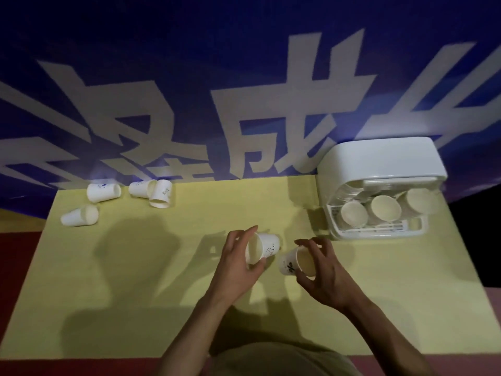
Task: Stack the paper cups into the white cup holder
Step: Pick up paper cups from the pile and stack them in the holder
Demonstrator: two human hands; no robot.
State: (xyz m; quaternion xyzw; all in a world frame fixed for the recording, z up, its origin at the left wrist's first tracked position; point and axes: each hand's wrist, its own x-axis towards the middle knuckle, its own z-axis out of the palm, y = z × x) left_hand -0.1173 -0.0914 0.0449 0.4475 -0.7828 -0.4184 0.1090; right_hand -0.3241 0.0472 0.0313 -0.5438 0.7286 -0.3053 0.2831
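Centre frame: left hand (238, 256) grasps one paper cup (261, 248); right hand (322, 270) grasps a second cup (296, 263). Step in hand appears to be nesting them. Next: carry to white cup holder (379, 169), right of frame. Four loose cups (103, 192) remain upper left.

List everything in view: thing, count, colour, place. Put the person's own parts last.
loose paper cups: four, white, lying on their sides at the table's far left.
held paper cups: two, white with dark print, tipped sideways at mid-table, one per hand.
cups in holder: three visible, cream insides, in a row.
white cup holder: one, white, far right of table, lid raised.
table: one, yellow top.
backdrop: one, blue with large white characters, behind table.
left hand: holds one cup.
right hand: holds the other cup.
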